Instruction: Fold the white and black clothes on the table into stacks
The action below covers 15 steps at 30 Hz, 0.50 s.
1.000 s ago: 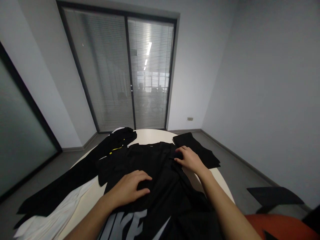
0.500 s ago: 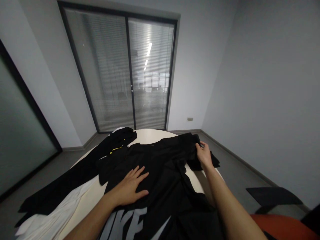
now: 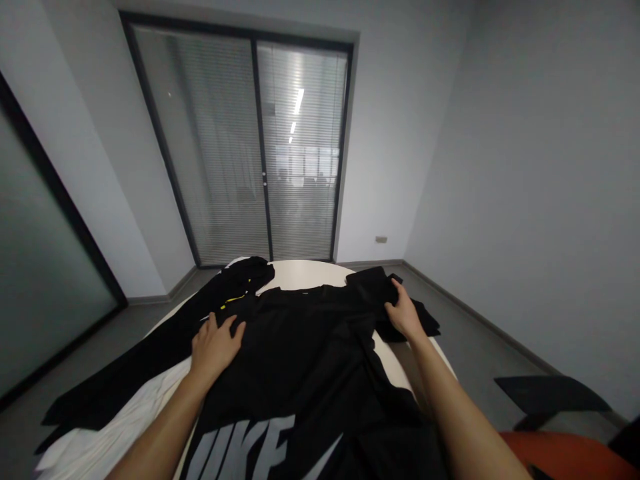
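Rests unclenched left hand (image 3: 215, 347) on black Nike T-shirt (image 3: 300, 363), near white garment (image 3: 135, 413); cannot tell grip of right hand (image 3: 404, 317) at sleeve (image 3: 367, 308).

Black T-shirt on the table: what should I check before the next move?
1. Print on the black T-shirt facing up: ok.
2. Neckline in view at the far end: ok.
3. Left hand at the left sleeve: ok, fingers spread.
4. Right hand gripping the right sleeve: cannot tell.
5. Right sleeve clear of the dark cloth: not ok, they overlap.
6. Bottom hem straight: cannot tell, out of frame.
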Tool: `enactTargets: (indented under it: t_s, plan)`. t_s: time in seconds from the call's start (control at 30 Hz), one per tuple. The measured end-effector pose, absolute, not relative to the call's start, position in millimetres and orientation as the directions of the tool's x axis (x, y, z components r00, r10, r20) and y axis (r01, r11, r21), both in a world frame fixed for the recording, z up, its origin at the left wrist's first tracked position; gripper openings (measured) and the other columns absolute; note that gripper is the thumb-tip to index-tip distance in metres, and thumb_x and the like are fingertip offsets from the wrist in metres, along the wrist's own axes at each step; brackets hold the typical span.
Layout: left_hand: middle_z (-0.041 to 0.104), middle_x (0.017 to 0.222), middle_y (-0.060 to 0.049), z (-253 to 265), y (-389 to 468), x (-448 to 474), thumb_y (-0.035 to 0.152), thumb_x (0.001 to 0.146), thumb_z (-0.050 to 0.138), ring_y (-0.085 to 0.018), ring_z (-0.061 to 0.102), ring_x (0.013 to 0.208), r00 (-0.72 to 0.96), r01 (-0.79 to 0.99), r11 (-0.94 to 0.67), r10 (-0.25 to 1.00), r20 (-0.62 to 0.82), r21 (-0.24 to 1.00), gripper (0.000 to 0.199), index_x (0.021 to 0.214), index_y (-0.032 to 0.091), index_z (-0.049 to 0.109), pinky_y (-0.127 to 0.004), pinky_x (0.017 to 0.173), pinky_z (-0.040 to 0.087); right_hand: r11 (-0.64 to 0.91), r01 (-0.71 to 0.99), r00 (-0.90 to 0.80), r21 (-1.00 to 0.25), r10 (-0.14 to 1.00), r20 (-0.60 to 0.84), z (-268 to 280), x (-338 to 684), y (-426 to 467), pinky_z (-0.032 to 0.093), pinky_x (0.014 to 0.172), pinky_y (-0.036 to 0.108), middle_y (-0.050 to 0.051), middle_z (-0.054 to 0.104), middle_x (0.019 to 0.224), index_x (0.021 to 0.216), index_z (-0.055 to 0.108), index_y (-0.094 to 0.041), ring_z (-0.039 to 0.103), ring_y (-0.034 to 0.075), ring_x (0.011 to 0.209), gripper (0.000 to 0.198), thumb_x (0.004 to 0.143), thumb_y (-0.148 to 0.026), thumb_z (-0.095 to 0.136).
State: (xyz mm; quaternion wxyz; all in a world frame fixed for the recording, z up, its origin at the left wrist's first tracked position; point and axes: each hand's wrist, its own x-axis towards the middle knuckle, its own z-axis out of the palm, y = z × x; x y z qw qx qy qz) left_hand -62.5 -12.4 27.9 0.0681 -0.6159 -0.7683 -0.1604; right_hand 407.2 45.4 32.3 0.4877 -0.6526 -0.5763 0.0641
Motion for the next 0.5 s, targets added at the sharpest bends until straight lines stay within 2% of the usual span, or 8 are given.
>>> enactTargets:
  t_s: [0.1,0.17,0.33,0.43,0.5]
  plan:
    - [0.055,0.141,-0.018,19,-8,-72,0.053,0.096,0.034,-0.041,0.049,0.129,-0.236,0.969,0.211,0.944,0.231,0.125,0.058,0.131,0.019,0.065,-0.054,0.103,0.039,0.100,0.699,0.369,-0.708,0.797,0.478,38,411,40,0.052,0.093,0.047,0.015,0.063,0.126,0.146,0.043,-0.015,0.065,0.029,0.103,0.069,0.078,-0.025,0.051]
    - [0.056,0.140,-0.018,15,-5,-72,0.047,0.096,0.033,-0.039,0.048,0.129,-0.212,0.976,0.191,0.952,0.223,0.108,0.058,0.129,0.012,0.065,-0.054,0.108,0.035,0.045,0.754,0.388,-0.655,0.775,0.499,44,412,35,0.050,0.095,0.047,0.015,0.063,0.127,0.142,0.049,-0.016,0.063,0.031,0.107,0.063,0.081,-0.031,0.054]
    - [0.047,0.147,-0.021,20,-2,-66,0.038,0.096,0.032,-0.034,0.045,0.133,-0.270,0.959,0.210,0.877,0.397,0.188,0.059,0.139,0.002,0.051,-0.049,0.110,0.034,-0.039,0.901,0.311,-0.433,0.753,0.580,58,413,26,0.045,0.099,0.049,0.014,0.056,0.136,0.140,0.052,-0.021,0.054,0.034,0.118,0.057,0.085,-0.036,0.054]
    - [0.037,0.154,-0.021,26,-2,-67,0.038,0.095,0.033,-0.034,0.036,0.140,-0.311,0.949,0.228,0.797,0.517,0.218,0.063,0.145,0.000,0.040,-0.049,0.113,0.031,-0.033,0.944,0.238,-0.327,0.757,0.609,58,409,24,0.041,0.101,0.054,0.013,0.043,0.150,0.145,0.046,-0.024,0.043,0.037,0.127,0.062,0.086,-0.039,0.056]
    - [0.032,0.156,-0.022,25,-3,-69,0.039,0.095,0.035,-0.037,0.029,0.143,-0.321,0.947,0.255,0.791,0.521,0.196,0.066,0.147,-0.001,0.037,-0.054,0.114,0.027,-0.079,0.952,0.240,-0.296,0.794,0.558,54,404,23,0.038,0.100,0.059,0.013,0.033,0.157,0.147,0.044,-0.026,0.036,0.041,0.132,0.067,0.086,-0.049,0.057]
